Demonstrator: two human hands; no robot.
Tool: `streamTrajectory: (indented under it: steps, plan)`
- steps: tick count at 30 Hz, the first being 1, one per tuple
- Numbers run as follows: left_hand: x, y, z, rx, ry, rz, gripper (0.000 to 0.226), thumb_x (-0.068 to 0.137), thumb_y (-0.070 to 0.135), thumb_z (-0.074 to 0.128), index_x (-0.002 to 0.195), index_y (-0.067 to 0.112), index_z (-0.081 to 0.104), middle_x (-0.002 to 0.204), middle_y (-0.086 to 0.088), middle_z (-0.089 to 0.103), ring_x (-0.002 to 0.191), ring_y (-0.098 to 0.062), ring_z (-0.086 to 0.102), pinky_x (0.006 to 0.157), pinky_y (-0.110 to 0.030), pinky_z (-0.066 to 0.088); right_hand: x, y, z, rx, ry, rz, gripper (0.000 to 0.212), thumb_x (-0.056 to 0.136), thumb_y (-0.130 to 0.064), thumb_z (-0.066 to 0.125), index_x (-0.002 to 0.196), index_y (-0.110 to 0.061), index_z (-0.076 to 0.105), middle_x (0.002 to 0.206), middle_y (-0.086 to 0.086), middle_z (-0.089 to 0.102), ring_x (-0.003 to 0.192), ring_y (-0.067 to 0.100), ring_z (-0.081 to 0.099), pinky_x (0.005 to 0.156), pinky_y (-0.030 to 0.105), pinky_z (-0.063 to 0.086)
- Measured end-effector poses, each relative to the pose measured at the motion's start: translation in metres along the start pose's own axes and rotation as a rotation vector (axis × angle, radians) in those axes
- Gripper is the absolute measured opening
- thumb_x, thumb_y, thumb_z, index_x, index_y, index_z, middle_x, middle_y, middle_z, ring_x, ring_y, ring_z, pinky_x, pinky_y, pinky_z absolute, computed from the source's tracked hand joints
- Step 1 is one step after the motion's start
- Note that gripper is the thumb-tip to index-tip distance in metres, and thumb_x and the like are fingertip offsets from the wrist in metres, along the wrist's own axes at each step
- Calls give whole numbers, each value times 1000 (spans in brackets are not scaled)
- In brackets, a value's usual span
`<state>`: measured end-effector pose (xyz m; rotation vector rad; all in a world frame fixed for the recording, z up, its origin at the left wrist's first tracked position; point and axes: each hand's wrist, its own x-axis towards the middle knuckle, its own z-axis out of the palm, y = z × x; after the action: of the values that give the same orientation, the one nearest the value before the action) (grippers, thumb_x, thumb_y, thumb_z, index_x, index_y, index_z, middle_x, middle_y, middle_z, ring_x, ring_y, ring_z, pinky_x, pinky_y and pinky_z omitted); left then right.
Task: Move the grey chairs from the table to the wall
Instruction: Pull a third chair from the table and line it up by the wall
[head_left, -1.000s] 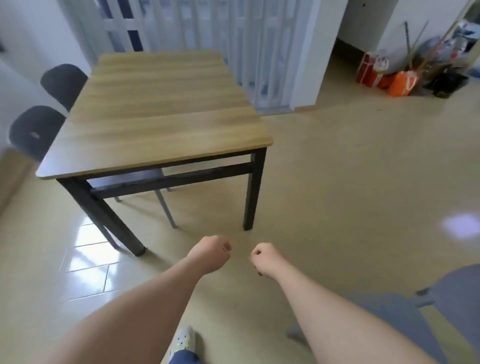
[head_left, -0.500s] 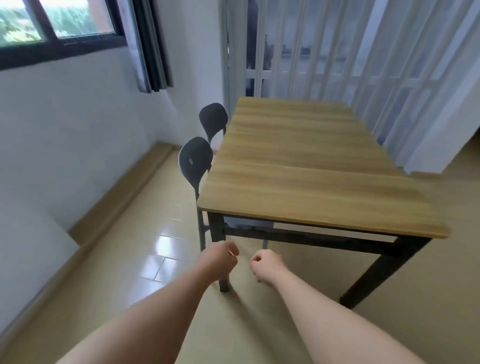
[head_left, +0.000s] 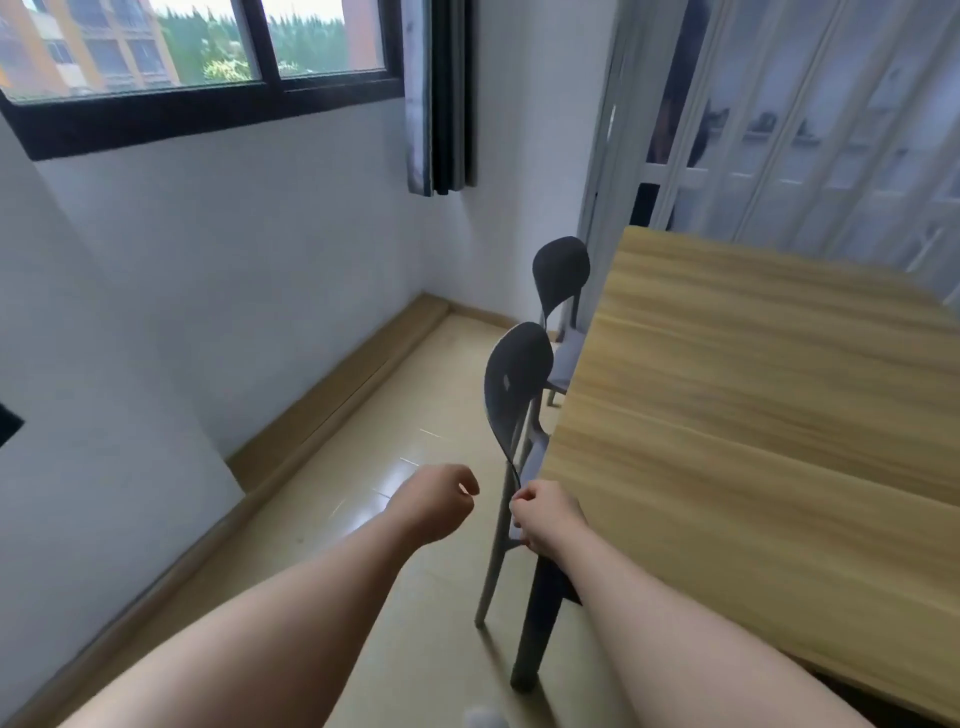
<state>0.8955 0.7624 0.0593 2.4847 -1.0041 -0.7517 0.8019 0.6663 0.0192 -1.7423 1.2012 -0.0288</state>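
Two grey chairs stand tucked against the left side of the wooden table (head_left: 753, 415). The near chair (head_left: 517, 384) shows its dark rounded back, and the far chair (head_left: 561, 273) stands behind it. My left hand (head_left: 436, 501) hovers as a curled fist over the floor, left of the near chair, holding nothing. My right hand (head_left: 548, 514) is also curled and lies in front of the near chair's lower back frame, at the table's corner. Whether it touches the frame I cannot tell.
A white wall (head_left: 260, 286) with a wooden skirting ledge (head_left: 332, 410) runs along the left, under a dark-framed window (head_left: 208, 62). A strip of tiled floor (head_left: 405, 415) separates wall and chairs. A white folding door (head_left: 805, 130) stands behind the table.
The view has swung left and moved closer, round the table's corner to the chair side. The near chair now lies right at my hands. Both hands stay curled.
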Motion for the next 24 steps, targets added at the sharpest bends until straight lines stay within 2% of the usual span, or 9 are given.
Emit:
streamTrajectory:
  steps: [2,4,8,10,13,16,18,20,24]
  plan:
    - [36,5,-17,45,12,6,40,88,7,40,117,18,64,119,-7,68,107,-25,64,74,-23,46,40,-22,-2,-6,15,-29,21,80,-11,37,77,-17,57,95,10,62,78,26,54,63,30,46]
    - [63,10,-31,92,9,27,40,90,6,40,120,16,63,122,-9,66,109,-26,63,79,-24,48,72,-41,-4,-37,23,-48,23,81,-11,37,85,-17,59,101,10,62,83,25,54,65,29,45]
    - [123,15,-52,224,29,56,44,92,1,37,127,18,57,132,-5,60,117,-23,58,81,-21,43,125,-64,-7,-74,25,-38,24,86,-12,38,94,-15,60,91,4,55,82,23,51,66,28,41]
    - [148,16,-53,290,16,85,50,91,-1,37,133,22,53,138,-2,55,123,-22,54,90,-24,45,141,-67,-11,-124,32,-6,21,86,-11,37,80,-16,57,79,2,49,71,20,48,60,26,38]
    - [188,18,-48,398,-28,177,59,89,-3,34,138,27,46,143,0,50,126,-26,51,98,-32,45,165,-67,-12,-90,-8,74,25,85,-16,41,61,-22,34,66,-1,37,61,19,38,49,25,26]
    - [226,19,-44,485,-98,333,57,92,-1,34,143,24,40,147,0,45,136,-23,41,107,-34,40,186,-67,-7,-43,-43,124,8,86,-24,43,79,-23,46,82,1,50,79,23,45,57,26,34]
    - [250,17,-45,563,-149,431,55,93,0,36,143,21,38,148,0,43,140,-21,33,111,-36,37,198,-69,-1,-5,-62,141,23,87,-32,46,103,-20,57,105,6,62,89,24,51,69,27,39]
    - [274,14,-48,647,-227,507,54,92,1,38,143,19,38,148,-1,42,143,-21,28,114,-36,34,210,-73,9,50,-82,177,40,86,-39,50,119,-18,57,119,8,64,100,26,56,76,29,41]
    - [322,6,-59,876,-311,671,55,90,0,38,141,21,41,151,4,36,151,-22,5,122,-46,13,229,-91,29,192,-21,258,52,76,-44,61,122,-22,56,119,3,66,105,24,59,86,34,48]
